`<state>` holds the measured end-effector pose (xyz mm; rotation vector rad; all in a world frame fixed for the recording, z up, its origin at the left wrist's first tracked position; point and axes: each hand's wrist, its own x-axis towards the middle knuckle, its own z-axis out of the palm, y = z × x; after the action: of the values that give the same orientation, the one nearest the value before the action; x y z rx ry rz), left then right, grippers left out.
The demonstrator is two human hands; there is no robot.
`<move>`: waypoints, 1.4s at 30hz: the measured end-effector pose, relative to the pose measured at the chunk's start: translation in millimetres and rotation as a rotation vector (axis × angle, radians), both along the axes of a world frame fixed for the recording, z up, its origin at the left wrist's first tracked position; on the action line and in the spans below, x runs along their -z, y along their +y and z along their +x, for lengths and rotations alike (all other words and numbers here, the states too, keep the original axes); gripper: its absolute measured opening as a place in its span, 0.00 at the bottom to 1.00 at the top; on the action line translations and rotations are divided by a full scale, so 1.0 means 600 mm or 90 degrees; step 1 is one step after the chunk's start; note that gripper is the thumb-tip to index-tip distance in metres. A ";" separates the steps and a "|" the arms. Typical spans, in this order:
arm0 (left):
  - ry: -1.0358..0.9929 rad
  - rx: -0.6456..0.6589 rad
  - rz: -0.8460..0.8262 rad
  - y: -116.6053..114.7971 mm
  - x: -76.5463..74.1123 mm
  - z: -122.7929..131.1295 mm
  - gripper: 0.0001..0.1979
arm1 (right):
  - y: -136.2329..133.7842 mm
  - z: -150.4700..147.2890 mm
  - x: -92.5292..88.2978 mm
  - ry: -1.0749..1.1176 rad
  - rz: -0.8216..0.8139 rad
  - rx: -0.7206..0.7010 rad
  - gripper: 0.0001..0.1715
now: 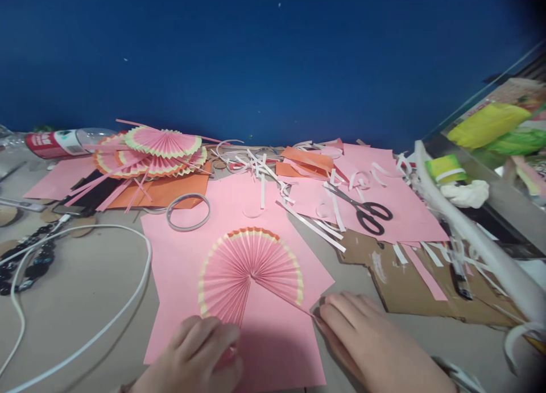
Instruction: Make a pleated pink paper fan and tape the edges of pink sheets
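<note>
A pleated pink paper fan (pixel 251 271) with a yellow and orange rim lies spread on a pink paper sheet (pixel 187 256). My left hand (pixel 198 356) rests at the fan's lower left end, fingers curled down on its edge. At the fan's lower right tip, my right hand (pixel 371 342) presses with fingers together. A stack of finished pleated fans (pixel 153 151) lies at the back left.
Black-handled scissors (pixel 362 208) lie on pink paper to the right, among white paper strips (pixel 313 225). A tape ring (pixel 187 211), a white cable (pixel 85 234), a plastic bottle (pixel 60 143), cardboard (pixel 409 285) and a white tube (pixel 478 239) surround the work area.
</note>
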<state>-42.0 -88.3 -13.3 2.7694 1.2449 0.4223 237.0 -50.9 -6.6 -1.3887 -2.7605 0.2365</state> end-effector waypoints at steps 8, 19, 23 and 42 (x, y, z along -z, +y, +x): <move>-0.041 -0.086 -0.115 0.028 -0.031 -0.037 0.14 | 0.008 0.014 -0.010 0.078 0.010 -0.006 0.11; -0.070 -0.202 -0.255 0.099 -0.048 0.040 0.14 | 0.066 -0.057 -0.022 0.030 0.022 0.047 0.09; -0.052 -0.222 -0.221 0.121 -0.051 0.055 0.11 | 0.088 -0.083 -0.024 0.053 0.058 0.058 0.08; 0.068 -0.114 -0.183 0.111 -0.050 -0.043 0.21 | 0.103 -0.063 -0.015 0.144 0.047 -0.055 0.19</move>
<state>-67.5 -21.6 16.9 2.4775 1.4555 0.0962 199.1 11.1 2.4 -1.1503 -2.6171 0.2731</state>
